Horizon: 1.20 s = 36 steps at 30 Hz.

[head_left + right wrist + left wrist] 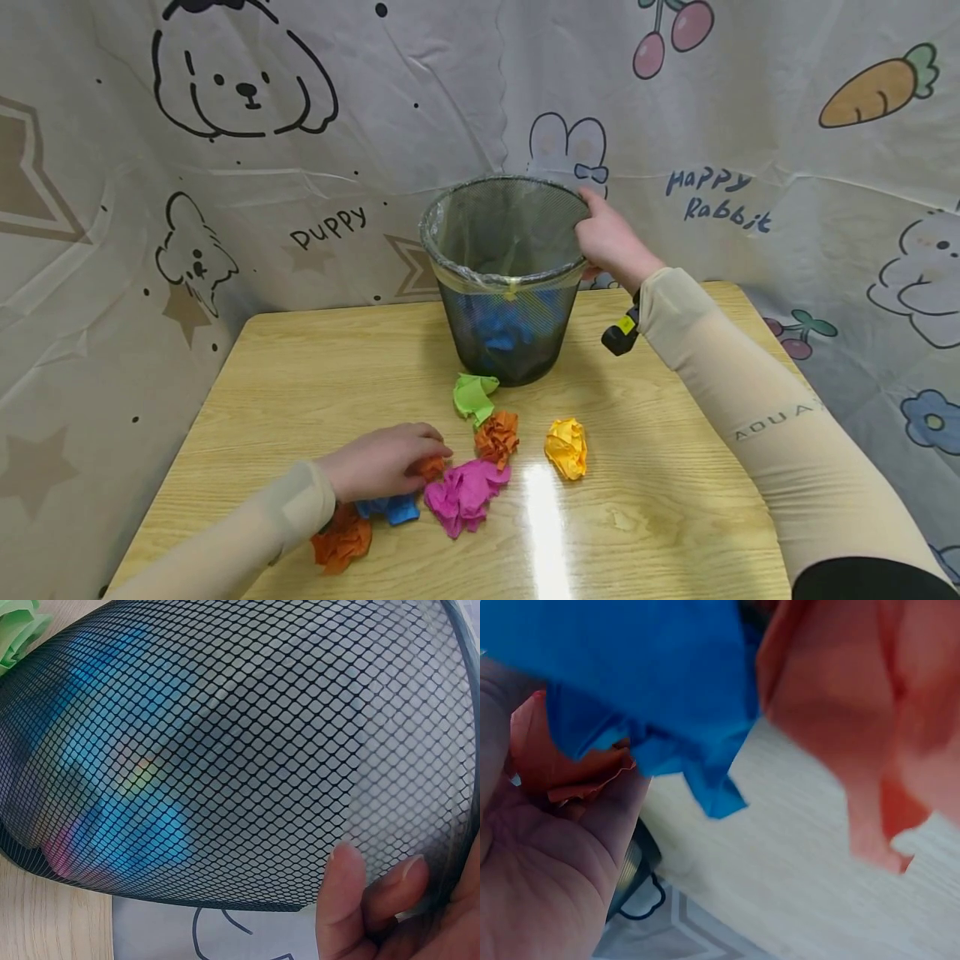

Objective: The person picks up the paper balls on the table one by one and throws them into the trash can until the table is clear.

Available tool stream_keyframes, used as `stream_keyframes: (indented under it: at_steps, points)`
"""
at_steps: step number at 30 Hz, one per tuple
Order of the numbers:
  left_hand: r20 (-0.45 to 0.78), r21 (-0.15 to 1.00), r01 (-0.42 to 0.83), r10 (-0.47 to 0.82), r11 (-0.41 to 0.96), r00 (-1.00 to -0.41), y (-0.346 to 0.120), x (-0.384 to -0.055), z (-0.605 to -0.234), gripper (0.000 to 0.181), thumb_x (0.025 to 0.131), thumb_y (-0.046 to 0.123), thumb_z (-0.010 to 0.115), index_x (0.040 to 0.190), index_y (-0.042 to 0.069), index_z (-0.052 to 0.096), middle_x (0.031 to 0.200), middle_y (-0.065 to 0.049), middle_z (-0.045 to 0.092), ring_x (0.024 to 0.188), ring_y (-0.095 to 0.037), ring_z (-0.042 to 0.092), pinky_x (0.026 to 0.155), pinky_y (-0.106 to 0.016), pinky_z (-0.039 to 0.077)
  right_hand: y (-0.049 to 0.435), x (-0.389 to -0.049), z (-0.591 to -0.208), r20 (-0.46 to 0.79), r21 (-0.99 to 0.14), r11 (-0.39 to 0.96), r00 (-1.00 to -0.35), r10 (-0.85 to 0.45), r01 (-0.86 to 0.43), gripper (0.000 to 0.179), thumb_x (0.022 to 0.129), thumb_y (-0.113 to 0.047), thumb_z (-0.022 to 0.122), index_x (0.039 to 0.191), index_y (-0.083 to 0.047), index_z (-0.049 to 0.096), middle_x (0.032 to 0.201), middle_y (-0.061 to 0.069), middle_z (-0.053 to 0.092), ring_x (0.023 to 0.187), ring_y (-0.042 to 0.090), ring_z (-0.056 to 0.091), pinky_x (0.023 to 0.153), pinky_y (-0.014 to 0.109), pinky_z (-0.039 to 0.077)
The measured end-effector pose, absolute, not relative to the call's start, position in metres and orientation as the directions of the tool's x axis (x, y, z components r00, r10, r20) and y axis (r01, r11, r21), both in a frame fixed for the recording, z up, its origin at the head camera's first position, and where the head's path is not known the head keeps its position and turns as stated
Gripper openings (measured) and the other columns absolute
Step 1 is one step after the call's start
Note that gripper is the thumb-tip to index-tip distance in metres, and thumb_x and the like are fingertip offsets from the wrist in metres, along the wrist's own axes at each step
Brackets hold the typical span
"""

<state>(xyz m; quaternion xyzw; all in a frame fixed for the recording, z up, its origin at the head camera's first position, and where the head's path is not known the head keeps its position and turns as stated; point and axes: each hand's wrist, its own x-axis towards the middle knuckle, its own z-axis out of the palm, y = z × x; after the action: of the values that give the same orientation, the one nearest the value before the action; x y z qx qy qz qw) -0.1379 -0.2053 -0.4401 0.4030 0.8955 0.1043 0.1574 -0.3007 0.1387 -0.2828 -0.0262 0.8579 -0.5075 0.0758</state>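
Note:
My right hand [611, 237] grips the right side of the rim of a black mesh wastebasket [517, 362] with a clear liner. Through its mesh in the right wrist view, blue and pink paper shows inside. At the front left, my left hand [378, 462] curls round a crumpled orange paper ball [431, 468], partly hidden by the fingers. Right beside that hand lie a blue paper ball [397, 508], a magenta paper ball [467, 496] and a second orange paper ball [343, 540]. In the left wrist view, the blue paper overlaps the held ball.
A green paper ball [474, 396] sits just in front of the wastebasket, with another orange ball [497, 437] close by. To the right lies a yellow paper ball [566, 448]. Behind the wooden table [660, 500] hangs a printed cloth [420, 100].

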Motion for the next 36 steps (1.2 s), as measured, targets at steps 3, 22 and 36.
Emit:
stream_keyframes:
  at_steps: [3,22,36]
  points:
    - [-0.153,0.314,0.701,0.763,0.640,-0.628,-0.205,-0.139,-0.436,0.035,0.094,0.019,0.075,0.128,0.010,0.070,0.124,-0.003,0.064,0.111,-0.018,0.063,0.097,-0.039,0.053,0.139,-0.301,-0.283,-0.103,-0.873,0.486,-0.987,-0.120,0.032,0.071,0.104,-0.006,0.027,0.167,-0.027,0.001,0.169,0.013,0.015,0.085,0.030,0.058,0.064,0.042,0.058]
    - [-0.024,0.294,0.704,0.741,0.646,-0.671,-0.205,-0.154,-0.398,0.037,0.092,0.010,0.076,0.128,0.009,0.070,0.122,-0.002,0.065,0.108,-0.019,0.064,0.093,-0.039,0.055,0.138,-0.301,-0.282,-0.118,-0.876,0.479,-0.987,-0.112,0.051,0.072,0.103,-0.006,0.027,0.167,-0.029,0.001,0.167,0.013,0.021,0.084,0.028,0.058,0.066,0.042,0.058]
    - [0.096,0.221,0.715,0.714,0.664,-0.693,-0.213,-0.167,-0.348,0.038,0.092,0.011,0.077,0.129,0.012,0.069,0.126,-0.004,0.064,0.106,-0.019,0.066,0.091,-0.039,0.057,0.137,-0.301,-0.281,-0.109,-0.871,0.489,-0.988,-0.108,0.043,0.073,0.103,-0.005,0.028,0.167,-0.027,0.002,0.169,0.013,0.018,0.087,0.028,0.057,0.065,0.042,0.059]
